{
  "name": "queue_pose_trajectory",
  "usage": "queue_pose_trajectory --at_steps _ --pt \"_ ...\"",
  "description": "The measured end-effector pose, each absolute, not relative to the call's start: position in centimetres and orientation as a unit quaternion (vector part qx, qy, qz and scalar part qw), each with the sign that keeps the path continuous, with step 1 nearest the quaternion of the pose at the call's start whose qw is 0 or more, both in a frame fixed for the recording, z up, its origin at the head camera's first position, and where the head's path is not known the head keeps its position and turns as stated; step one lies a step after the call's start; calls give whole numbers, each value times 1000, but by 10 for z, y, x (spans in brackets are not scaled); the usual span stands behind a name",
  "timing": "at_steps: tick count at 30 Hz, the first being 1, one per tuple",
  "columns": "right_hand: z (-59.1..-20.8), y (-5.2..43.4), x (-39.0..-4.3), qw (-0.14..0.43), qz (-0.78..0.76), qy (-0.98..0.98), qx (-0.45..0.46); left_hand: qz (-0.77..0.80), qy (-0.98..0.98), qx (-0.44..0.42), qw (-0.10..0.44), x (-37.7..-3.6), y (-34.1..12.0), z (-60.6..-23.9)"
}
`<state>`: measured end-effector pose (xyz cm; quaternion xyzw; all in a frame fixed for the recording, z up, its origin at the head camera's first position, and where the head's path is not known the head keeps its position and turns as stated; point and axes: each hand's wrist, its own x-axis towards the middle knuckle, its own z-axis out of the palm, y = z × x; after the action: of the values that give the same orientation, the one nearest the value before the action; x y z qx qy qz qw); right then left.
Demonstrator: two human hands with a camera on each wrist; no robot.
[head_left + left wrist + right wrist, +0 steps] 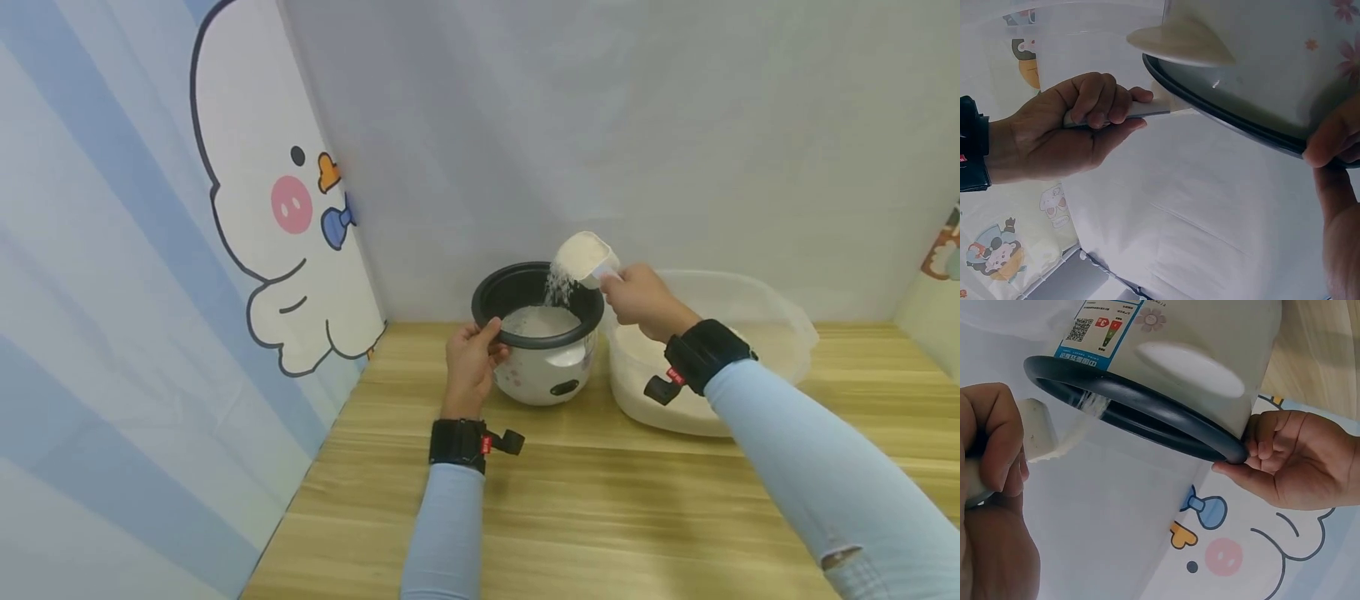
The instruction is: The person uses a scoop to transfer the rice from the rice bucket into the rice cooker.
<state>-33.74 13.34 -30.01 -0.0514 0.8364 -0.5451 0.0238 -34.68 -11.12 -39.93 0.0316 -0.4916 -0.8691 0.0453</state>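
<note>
While rice (558, 287) is falling from tilted scoop (583, 257), left hand (471, 360) is pinching pot (537, 293) rim at 9 o'clock. Right hand (641, 300) is gripping scoop handle, handle running toward 3 o'clock, mouth over pot's 1 o'clock edge. Pot is sitting in cooker (546, 371); tub (780, 333) lying at 3 o'clock, nearer right hand.
</note>
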Motion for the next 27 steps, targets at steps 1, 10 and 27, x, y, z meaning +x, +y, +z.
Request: queue_pose_trajectory --at_steps 1,10,27 --pt "-300 132 -337 14 -535 843 -54 -869 -492 32 45 -347 -111 -400" --pt "-298 123 -340 -66 -473 876 -63 -870 -490 29 48 -347 -111 -400" --pt "-296 124 -344 -113 -379 916 -70 -867 -495 35 47 -346 -112 -399"
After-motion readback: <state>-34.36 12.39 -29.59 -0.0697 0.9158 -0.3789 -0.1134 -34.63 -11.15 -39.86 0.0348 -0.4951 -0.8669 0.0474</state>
